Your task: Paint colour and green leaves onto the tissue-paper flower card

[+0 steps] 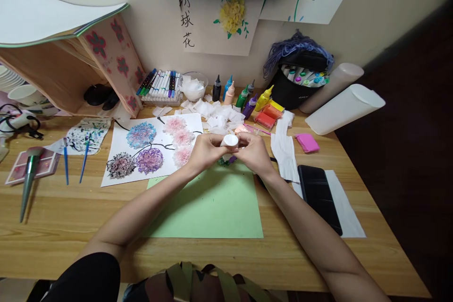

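My left hand (208, 152) and my right hand (254, 151) meet over the far edge of a green sheet of paper (208, 207). Between their fingertips is a small white bottle (231, 140) with its round white end towards me. Just beneath it, green and purple patches (225, 161) show on something mostly hidden by the hands. To the left lies a white sheet with fluffy flowers (140, 135) in blue, pink, purple and black. Torn white tissue (219, 115) is heaped beyond my hands.
Several paint bottles (242, 97) stand behind the tissue, near a bowl (193, 86) and markers (161, 86). Brushes (31, 174) lie at left. At right are a black case (319, 198), a pink packet (307, 143) and a tilted white container (343, 109).
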A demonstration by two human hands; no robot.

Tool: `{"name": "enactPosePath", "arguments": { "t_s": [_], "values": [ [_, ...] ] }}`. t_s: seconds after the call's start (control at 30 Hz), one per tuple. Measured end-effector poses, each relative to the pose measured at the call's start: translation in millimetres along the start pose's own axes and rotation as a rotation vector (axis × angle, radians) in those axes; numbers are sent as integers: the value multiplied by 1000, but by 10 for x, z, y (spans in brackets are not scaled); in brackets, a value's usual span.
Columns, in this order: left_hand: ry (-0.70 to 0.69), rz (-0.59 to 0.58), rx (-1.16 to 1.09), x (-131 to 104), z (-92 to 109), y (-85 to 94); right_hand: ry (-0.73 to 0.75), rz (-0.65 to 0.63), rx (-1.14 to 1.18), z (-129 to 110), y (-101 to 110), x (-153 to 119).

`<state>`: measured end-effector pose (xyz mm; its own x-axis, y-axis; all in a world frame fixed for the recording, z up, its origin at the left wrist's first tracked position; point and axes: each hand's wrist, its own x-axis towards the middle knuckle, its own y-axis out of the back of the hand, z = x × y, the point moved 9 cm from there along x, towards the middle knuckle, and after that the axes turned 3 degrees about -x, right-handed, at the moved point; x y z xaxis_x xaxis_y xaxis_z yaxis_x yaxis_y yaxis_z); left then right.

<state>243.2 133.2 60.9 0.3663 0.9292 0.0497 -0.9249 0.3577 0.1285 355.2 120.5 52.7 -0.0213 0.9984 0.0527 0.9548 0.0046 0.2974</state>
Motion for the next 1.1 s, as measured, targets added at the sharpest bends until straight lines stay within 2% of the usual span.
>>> {"name": "enactPosePath", "arguments": {
  "t_s": [1.1],
  "values": [
    [-57,25,59,-6,-19,-4,10,10,12,16,5,25]
  ]
}}
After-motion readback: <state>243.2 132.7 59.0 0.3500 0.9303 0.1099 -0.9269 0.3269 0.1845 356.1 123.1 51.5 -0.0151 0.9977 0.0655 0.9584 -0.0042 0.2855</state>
